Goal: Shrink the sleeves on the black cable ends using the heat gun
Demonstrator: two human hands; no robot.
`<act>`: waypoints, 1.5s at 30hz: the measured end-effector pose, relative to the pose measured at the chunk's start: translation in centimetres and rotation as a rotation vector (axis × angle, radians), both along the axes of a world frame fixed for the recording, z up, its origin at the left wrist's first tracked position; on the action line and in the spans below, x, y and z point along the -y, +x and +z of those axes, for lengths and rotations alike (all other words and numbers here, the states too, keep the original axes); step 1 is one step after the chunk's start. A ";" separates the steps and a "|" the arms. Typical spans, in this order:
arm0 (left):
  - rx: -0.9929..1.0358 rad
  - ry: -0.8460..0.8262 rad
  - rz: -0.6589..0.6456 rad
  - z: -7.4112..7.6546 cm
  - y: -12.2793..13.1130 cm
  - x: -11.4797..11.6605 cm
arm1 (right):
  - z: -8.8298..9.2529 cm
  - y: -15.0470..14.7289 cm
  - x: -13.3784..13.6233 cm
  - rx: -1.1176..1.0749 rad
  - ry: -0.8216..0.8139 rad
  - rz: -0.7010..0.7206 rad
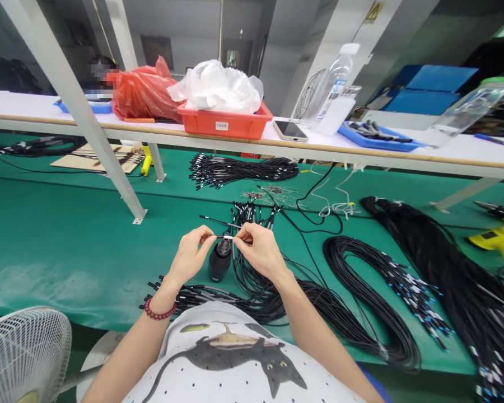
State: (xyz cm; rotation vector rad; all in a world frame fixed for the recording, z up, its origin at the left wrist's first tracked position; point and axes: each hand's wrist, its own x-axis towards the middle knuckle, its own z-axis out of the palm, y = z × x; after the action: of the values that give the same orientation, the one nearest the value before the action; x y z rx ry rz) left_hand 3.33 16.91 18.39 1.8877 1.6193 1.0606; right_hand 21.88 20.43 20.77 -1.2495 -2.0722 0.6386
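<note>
Between my two hands a thin black cable [219,237] with a short white sleeve [228,238] is stretched level. My left hand [191,252] pinches its left end between thumb and fingertips. Just right of the white sleeve, my right hand [261,247] grips the same cable. Directly below the sleeve stands a black heat gun [219,262], its metal nozzle pointing up; whether the cable touches the nozzle I cannot tell. Behind my right hand lies a bundle of black cables [252,212] with grey and white ends. Another bundle of cables [201,296] runs in front of my body.
A coiled cable bundle [361,280] and a thick black bundle [437,246] lie to the right, near a yellow heat gun [493,238]. A shelf [151,131] with a red bin [222,124] crosses the back. A fan [25,352] stands at lower left.
</note>
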 end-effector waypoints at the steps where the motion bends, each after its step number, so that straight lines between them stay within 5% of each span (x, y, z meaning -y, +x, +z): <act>1: -0.005 0.002 0.003 0.0 0.0 0.0 | 0.0 0.0 0.0 0.000 -0.002 -0.001; 13: 0.029 -0.002 0.003 0.3 -0.3 0.1 | 0.3 0.8 0.2 0.102 0.073 0.057; 21: -0.250 -0.096 0.025 1.4 -0.1 0.0 | 0.6 0.5 0.7 0.081 0.119 0.074; 30: -0.067 -0.017 0.020 0.6 0.1 -0.2 | 1.0 1.0 0.5 0.238 0.068 0.096; 39: 0.037 -0.018 0.032 -0.1 -0.1 -0.5 | -0.1 0.8 0.0 0.133 0.130 0.062; 45: -0.133 -0.057 -0.011 0.8 -0.2 -0.3 | -0.4 1.1 -0.2 0.094 0.140 0.061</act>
State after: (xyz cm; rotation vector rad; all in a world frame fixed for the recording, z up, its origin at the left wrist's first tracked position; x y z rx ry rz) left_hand 3.11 17.21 19.18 1.9642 1.6908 0.8914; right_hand 22.99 20.64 20.38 -1.1607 -2.1985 0.4609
